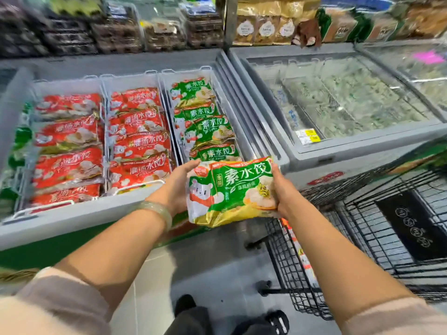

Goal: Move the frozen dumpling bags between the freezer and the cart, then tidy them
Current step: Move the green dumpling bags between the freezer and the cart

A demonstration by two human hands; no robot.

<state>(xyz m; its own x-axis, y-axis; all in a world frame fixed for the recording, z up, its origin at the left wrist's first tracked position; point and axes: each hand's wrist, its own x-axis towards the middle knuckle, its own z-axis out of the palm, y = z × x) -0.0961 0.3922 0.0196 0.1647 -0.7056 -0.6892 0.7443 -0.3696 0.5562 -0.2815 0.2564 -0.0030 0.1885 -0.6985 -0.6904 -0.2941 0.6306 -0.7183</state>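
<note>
Just in front of the freezer's near rim, the left hand (177, 187) lies against the left edge of a green dumpling bag (229, 192), fingers nearly straight, thumb out of sight. The right hand (281, 189) has the bag's right edge, fingers curled round it. So the bag is up in the air between both hands, face up, over the floor between the freezer (72, 215) and the cart (362, 213). A pale bracelet (157, 210) sits on the left wrist. Out from there: the freezer's right-hand basket holds a row of matching green bags (203, 117), the two baskets to their left hold red bags (135, 131). To the right, a second freezer (338, 146) with its glass lid closed, and the black wire cart is parked just beside it.
</note>
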